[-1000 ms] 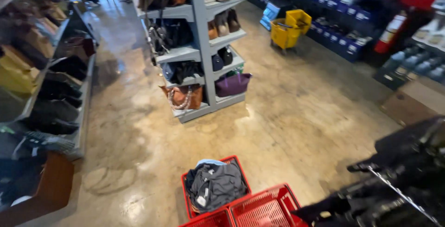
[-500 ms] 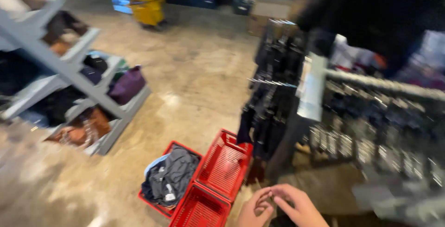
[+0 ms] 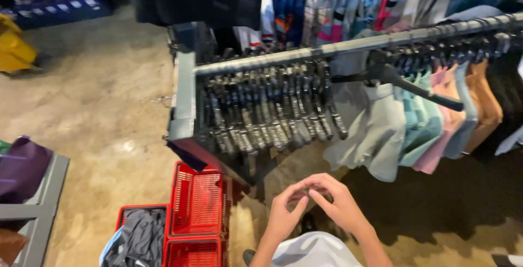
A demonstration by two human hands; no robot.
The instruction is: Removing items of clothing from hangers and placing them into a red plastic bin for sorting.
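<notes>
The left hand point(image 3: 286, 215) and the right hand point(image 3: 339, 204) meet low in the middle of the view, at about 6 o'clock. Their fingertips touch each other. The fingers are bent and close together, as if they pinch something very small (it is too tiny to see, so I cannot tell what it is, or if anything is there at all).

Right above the hands, at 12 o'clock, is a metal rack point(image 3: 327, 49). A thick row of empty black hangers point(image 3: 267, 114) hangs from it, and this is the nearest thing to the hands. To the right, at 2 o'clock, soft tops point(image 3: 381, 131) hang in grey, light green, pink and orange.

At 8 o'clock from the hands, red baskets point(image 3: 197, 201) sit on the brown floor point(image 3: 109, 98). One basket point(image 3: 128, 212), further left, has dark clothes point(image 3: 139, 237) in it.

Far left, at 9 o'clock, is a grey shelf point(image 3: 49, 190) with a purple bag point(image 3: 22, 166). A yellow bucket point(image 3: 13, 49) is at 10 o'clock.
</notes>
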